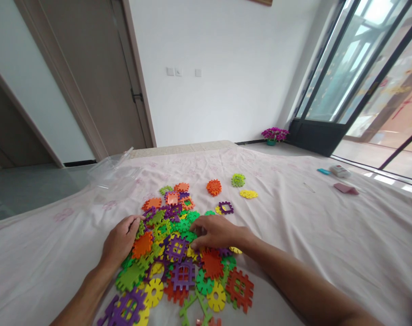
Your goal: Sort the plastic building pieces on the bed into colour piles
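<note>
A heap of flat plastic interlocking pieces (178, 253) in purple, green, orange, red and yellow lies on a pale pink cloth (311, 235). My left hand (120, 240) rests on the heap's left side, fingers curled over an orange square piece (142, 244). My right hand (214, 232) lies on the heap's middle, fingers bent down among green and purple pieces; what they grip, if anything, is hidden. Loose pieces lie farther off: an orange one (214, 187), a green one (238, 180), a yellow one (248, 194) and a purple frame (225, 208).
A crumpled clear plastic bag (112, 172) lies at the far left of the cloth. Small items, one pink (345, 188) and one white (339, 170), sit at the far right. A pot of purple flowers (274, 134) stands on the floor by the glass doors.
</note>
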### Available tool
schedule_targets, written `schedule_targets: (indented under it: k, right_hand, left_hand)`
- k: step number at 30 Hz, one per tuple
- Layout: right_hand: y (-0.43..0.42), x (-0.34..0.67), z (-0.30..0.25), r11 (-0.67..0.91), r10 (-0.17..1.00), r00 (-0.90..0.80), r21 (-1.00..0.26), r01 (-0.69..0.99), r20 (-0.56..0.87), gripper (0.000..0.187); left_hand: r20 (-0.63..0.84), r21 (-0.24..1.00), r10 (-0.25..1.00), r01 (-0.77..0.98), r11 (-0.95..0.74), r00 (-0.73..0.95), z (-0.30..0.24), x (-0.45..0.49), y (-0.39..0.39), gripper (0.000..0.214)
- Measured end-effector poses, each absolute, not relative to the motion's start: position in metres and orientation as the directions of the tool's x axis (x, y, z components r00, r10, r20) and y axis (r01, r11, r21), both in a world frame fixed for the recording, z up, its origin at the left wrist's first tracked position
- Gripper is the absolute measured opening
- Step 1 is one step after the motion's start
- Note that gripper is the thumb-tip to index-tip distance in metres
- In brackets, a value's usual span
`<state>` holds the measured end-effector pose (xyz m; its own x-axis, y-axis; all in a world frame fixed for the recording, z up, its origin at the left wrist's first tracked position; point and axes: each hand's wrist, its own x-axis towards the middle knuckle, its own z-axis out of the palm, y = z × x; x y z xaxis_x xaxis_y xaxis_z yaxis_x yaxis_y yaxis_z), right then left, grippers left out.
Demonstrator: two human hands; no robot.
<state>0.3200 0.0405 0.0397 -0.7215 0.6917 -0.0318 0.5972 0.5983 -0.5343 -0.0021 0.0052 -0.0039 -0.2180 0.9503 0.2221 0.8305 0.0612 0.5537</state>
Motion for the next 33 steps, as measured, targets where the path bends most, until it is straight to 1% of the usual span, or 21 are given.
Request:
schedule_targets:
  k: [1, 3, 6, 8, 10, 12, 14, 16, 19, 22, 24, 26, 28, 30, 31, 33]
  right_hand:
    - [0.037, 0.317, 0.041, 0.601, 0.703, -0.71, -0.511, 0.614, -0.027, 0.05]
    - [0.033, 0.314, 0.043, 0.596, 0.706, -0.707, -0.506, 0.623, -0.039, 0.053]
    - [0.033, 0.314, 0.042, 0.58, 0.684, -0.727, -0.556, 0.595, -0.064, 0.049]
    - [0.037, 0.318, 0.04, 0.556, 0.664, -0.743, -0.612, 0.563, -0.08, 0.046]
    - [0.043, 0.322, 0.036, 0.509, 0.62, -0.775, -0.689, 0.516, -0.122, 0.05]
    - [0.049, 0.326, 0.031, 0.439, 0.566, -0.809, -0.773, 0.459, -0.159, 0.056]
    - [0.053, 0.329, 0.027, 0.353, 0.547, -0.819, -0.839, 0.413, -0.173, 0.055]
    - [0.057, 0.331, 0.025, 0.285, 0.583, -0.797, -0.878, 0.385, -0.16, 0.044]
    - [0.066, 0.335, 0.025, 0.245, 0.698, -0.712, -0.905, 0.347, -0.084, 0.03]
    - [0.083, 0.346, 0.026, 0.231, 0.818, -0.575, -0.924, 0.304, 0.015, 0.026]
    - [0.098, 0.36, 0.026, 0.238, 0.883, -0.463, -0.921, 0.307, 0.074, 0.028]
    - [0.112, 0.377, 0.025, 0.245, 0.929, -0.352, -0.906, 0.345, 0.117, 0.029]
    - [0.124, 0.395, 0.023, 0.256, 0.95, -0.28, -0.857, 0.447, 0.138, 0.027]
    - [0.131, 0.408, 0.021, 0.261, 0.963, -0.218, -0.748, 0.611, 0.158, 0.024]
    - [0.132, 0.412, 0.02, 0.269, 0.963, -0.204, -0.682, 0.681, 0.176, 0.024]
    - [0.131, 0.413, 0.017, 0.335, 0.942, -0.258, -0.567, 0.752, 0.214, 0.028]
  left_hand:
    - [0.22, 0.556, 0.95, 0.829, 0.063, -0.219, -0.004, -0.002, 0.005, 0.038]
    - [0.217, 0.558, 0.951, 0.827, 0.065, -0.221, -0.004, -0.002, 0.005, 0.038]
    - [0.21, 0.559, 0.952, 0.827, 0.069, -0.221, -0.004, -0.002, 0.005, 0.038]
    - [0.21, 0.558, 0.953, 0.827, 0.069, -0.221, -0.004, -0.002, 0.005, 0.038]
    - [0.212, 0.555, 0.952, 0.829, 0.068, -0.22, -0.004, -0.002, 0.004, 0.039]
    - [0.214, 0.549, 0.952, 0.833, 0.068, -0.219, -0.004, -0.002, 0.004, 0.039]
    - [0.22, 0.542, 0.951, 0.838, 0.066, -0.217, -0.004, -0.002, 0.004, 0.039]
    - [0.228, 0.537, 0.95, 0.842, 0.059, -0.212, -0.003, -0.001, 0.004, 0.038]
    - [0.249, 0.518, 0.949, 0.855, 0.04, -0.195, -0.003, 0.0, 0.004, 0.038]
    - [0.362, 0.427, 0.921, 0.904, -0.026, -0.144, -0.002, 0.001, 0.002, 0.037]
    - [0.486, 0.321, 0.87, 0.943, -0.086, -0.086, 0.0, 0.003, -0.001, 0.033]
    - [0.601, 0.216, 0.799, 0.964, -0.152, -0.009, 0.007, 0.01, -0.006, 0.028]
    - [0.68, 0.14, 0.727, 0.956, -0.26, 0.098, 0.017, 0.027, -0.017, 0.024]
    - [0.698, 0.094, 0.673, 0.9, -0.425, 0.245, 0.028, 0.053, -0.033, 0.022]
    - [0.678, 0.084, 0.657, 0.853, -0.515, 0.329, 0.031, 0.069, -0.042, 0.022]
    - [0.61, 0.075, 0.616, 0.737, -0.672, 0.499, 0.031, 0.101, -0.061, 0.022]
